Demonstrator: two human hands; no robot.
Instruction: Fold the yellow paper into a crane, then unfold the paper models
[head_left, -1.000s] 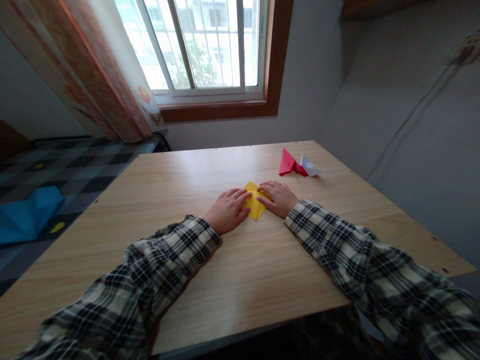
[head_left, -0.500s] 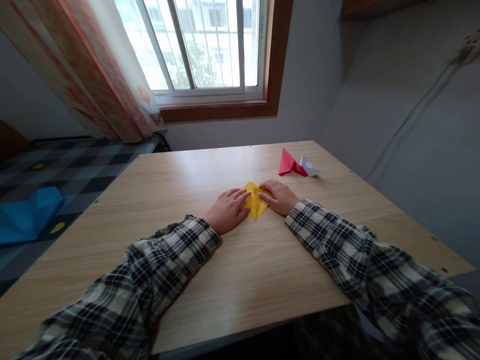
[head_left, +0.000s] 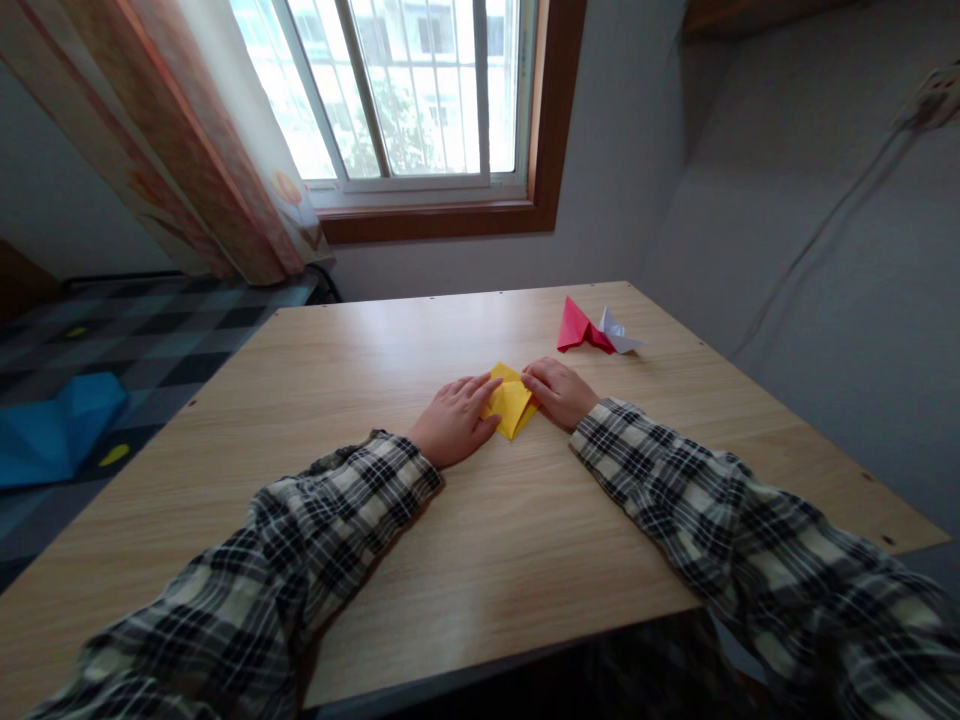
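Note:
A small folded yellow paper lies on the wooden table between my two hands. My left hand lies flat with its fingertips pressing the paper's left side. My right hand pinches the paper's right edge, and that flap is lifted slightly off the table. Both arms wear plaid sleeves.
A folded red paper shape and a white one lie touching at the table's far right. A window and a patterned curtain stand behind. A blue object lies on the checked floor at the left.
My right hand has drawn its fingers back to the paper's right edge and raised that flap over toward the left. My left hand has stayed in place.

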